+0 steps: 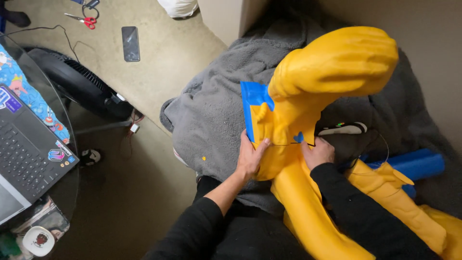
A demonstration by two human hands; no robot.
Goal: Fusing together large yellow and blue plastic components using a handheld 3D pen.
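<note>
A large yellow foam figure (332, 67) lies across my lap and a grey fleece blanket (216, 101). A strip of blue tape (252, 103) runs down its left edge, and a small blue heart patch (299, 137) sits on its middle. My left hand (250, 156) presses flat against the figure's left side, just below the tape. My right hand (317, 153) has its fingers closed at the figure's right edge next to the patch; a thin dark thread (284, 144) runs between the two hands. Whether the right fingers pinch the thread I cannot tell.
A blue foam roll (414, 163) and a black device (344, 129) lie on the blanket at right. On the carpet are a black fan (82, 86), a phone (130, 43) and red-handled scissors (82, 20). A laptop (24, 149) sits on a glass table at left.
</note>
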